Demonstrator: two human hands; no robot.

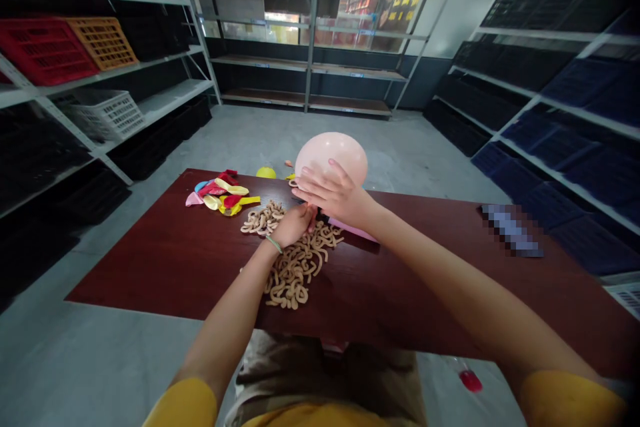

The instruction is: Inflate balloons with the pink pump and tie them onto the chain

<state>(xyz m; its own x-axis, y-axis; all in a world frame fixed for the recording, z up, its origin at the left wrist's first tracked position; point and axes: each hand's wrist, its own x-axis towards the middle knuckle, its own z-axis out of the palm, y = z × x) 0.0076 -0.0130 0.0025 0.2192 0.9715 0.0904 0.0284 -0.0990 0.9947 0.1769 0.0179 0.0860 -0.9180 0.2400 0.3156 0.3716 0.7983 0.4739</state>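
Showing behind the right hand [341, 196]: a round, pale-pink inflated balloon [335, 147], over the far side of a dark red-brown, flat-topped table [390, 300]. That hand's fingers extend across its near side. Left hand [294, 223], pale-green band [275, 244] at wrist, bunched close beneath the right; fingers overlap, so cannot tell what it grips. Heap of tan, curled pieces [295, 267] below. Limp multicoloured balloons [213, 189] farther left. Grey metal shelving [311, 47] beyond.
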